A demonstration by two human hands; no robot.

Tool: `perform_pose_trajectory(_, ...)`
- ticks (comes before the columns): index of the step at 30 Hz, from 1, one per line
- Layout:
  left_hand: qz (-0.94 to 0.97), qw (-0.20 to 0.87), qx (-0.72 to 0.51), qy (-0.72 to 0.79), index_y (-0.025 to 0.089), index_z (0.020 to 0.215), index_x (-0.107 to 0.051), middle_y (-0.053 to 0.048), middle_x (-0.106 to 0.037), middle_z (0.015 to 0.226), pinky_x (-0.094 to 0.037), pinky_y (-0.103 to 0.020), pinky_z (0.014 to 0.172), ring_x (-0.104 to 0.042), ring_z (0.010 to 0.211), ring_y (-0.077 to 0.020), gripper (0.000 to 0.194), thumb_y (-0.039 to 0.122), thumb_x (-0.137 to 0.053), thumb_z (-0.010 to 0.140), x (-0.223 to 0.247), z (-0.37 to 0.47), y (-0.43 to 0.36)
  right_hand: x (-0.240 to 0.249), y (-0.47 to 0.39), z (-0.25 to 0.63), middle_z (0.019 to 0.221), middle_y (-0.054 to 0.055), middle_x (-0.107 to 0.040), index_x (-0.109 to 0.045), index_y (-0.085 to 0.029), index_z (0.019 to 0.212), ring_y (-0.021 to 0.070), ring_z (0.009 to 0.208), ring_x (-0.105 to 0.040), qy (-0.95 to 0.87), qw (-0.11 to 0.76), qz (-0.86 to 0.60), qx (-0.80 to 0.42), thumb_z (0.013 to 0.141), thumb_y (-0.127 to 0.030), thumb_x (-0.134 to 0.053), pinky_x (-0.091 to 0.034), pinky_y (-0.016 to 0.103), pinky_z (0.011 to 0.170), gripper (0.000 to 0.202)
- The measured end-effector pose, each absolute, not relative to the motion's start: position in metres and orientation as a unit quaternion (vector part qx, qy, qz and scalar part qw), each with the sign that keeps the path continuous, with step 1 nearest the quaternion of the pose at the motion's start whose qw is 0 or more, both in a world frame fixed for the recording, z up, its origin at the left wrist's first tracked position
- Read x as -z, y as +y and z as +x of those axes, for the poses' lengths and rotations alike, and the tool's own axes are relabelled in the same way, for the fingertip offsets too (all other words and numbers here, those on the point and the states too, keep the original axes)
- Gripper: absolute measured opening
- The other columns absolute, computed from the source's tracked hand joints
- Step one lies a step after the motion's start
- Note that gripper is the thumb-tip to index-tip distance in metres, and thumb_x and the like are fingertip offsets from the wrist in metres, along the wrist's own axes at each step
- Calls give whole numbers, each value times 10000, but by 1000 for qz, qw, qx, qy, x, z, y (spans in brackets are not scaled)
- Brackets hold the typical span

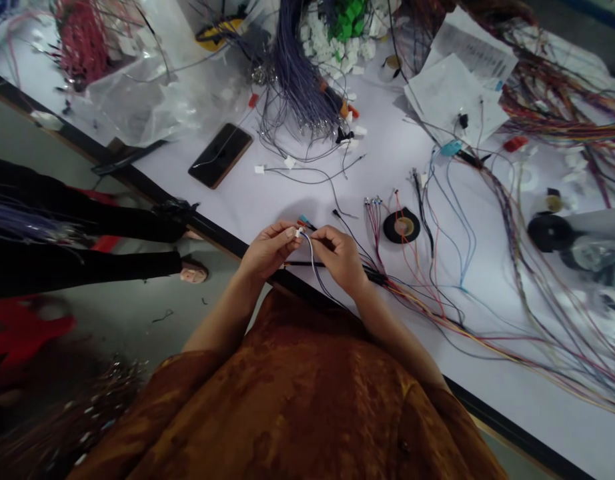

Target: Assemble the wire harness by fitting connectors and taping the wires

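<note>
My left hand (pixel 271 249) pinches a small white connector (pixel 299 233) over the table's front edge. From the connector, white and dark wires (pixel 315 261) curve down toward my lap. Close beside it, my right hand (pixel 340 256) is closed with thumb and forefinger together around what looks like a wire; the fingers hide its end. A blue terminal piece (pixel 303 220) shows just behind the fingertips. To the right, a wire harness (pixel 427 307) of red, yellow and black strands runs along the table, and a roll of black tape (pixel 401 225) lies by its loose ends.
A phone (pixel 220 155) lies left of centre. Behind it are a clear plastic bag (pixel 162 100), a purple wire bundle (pixel 297 73) and white connectors (pixel 332 53). Papers (pixel 455 100) and more wires (pixel 562 120) cover the back right. Another person's legs (pixel 87 267) stand at the left.
</note>
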State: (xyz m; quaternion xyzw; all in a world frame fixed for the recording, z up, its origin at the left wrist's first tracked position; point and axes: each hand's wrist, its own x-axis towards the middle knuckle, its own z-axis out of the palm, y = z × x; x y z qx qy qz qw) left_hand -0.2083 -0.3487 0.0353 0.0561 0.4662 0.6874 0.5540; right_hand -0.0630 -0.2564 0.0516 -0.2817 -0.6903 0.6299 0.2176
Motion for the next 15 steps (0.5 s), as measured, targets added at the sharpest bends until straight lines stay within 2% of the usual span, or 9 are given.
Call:
perform_pose_trajectory(7,74,545,-683,480,145,783,-721,-12,-709,738,-545,-132,618,-638,619,-56,266,267,-893,621,-35,-206,-354,-51,-256,-63,734,-3,-629,-648,-180,780,113,679,-531,-678,207,-275,-649,847,-365,-624,-428,249,666,199)
perform_pose_trajectory(15,108,539,-675,493,149,774,-730,-17,-715,732,-543,-170,627,-632,599,-66,260,291,-890,626,-34,-205,-353,-50,-250,-61,635,-41,-527,-641,-162,731,77,590,-406,-649,135,-285,-692,811,-365,-631,-327,226,566,219)
